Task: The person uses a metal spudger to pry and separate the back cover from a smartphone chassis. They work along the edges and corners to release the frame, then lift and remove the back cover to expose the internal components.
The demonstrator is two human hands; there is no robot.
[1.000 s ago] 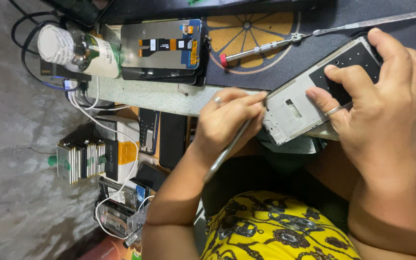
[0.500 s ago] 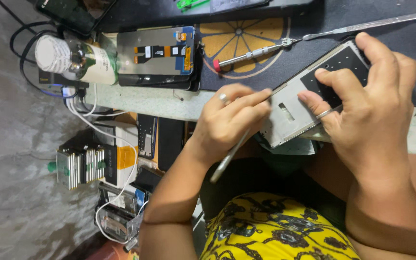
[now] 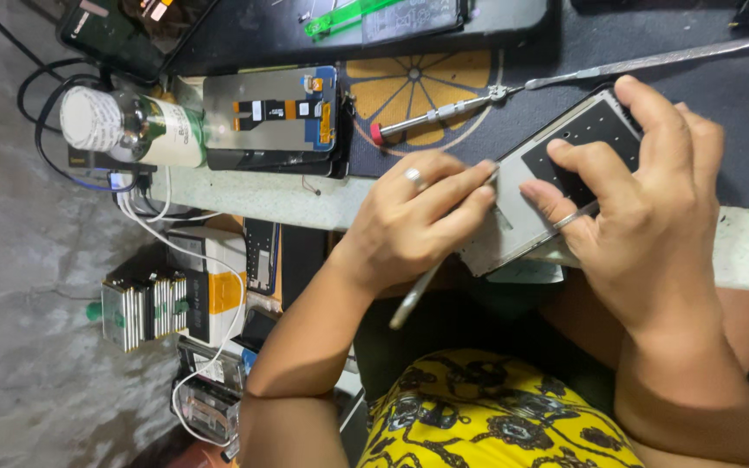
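Opened phone [image 3: 556,186] – grey frame, dark panel – gripped by right hand [image 3: 643,217]; left hand [image 3: 418,221] pinches metal tool [image 3: 418,295].

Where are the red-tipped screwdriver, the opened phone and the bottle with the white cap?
Red-tipped screwdriver [image 3: 444,111], head view, on its metal shaft.
Opened phone [image 3: 526,186], head view, on its grey inner frame.
Bottle [image 3: 145,130], head view, on its labelled body.

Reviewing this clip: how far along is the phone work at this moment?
Done: the phone frame is opened, its inner side bare, and a separate screen panel with flex cable lies on the bench. In hand: the right hand steadies the frame while the left hand works a thin metal tool at its edge. Left: no screen is fitted to the frame, and the red-tipped screwdriver lies unused on the mat.
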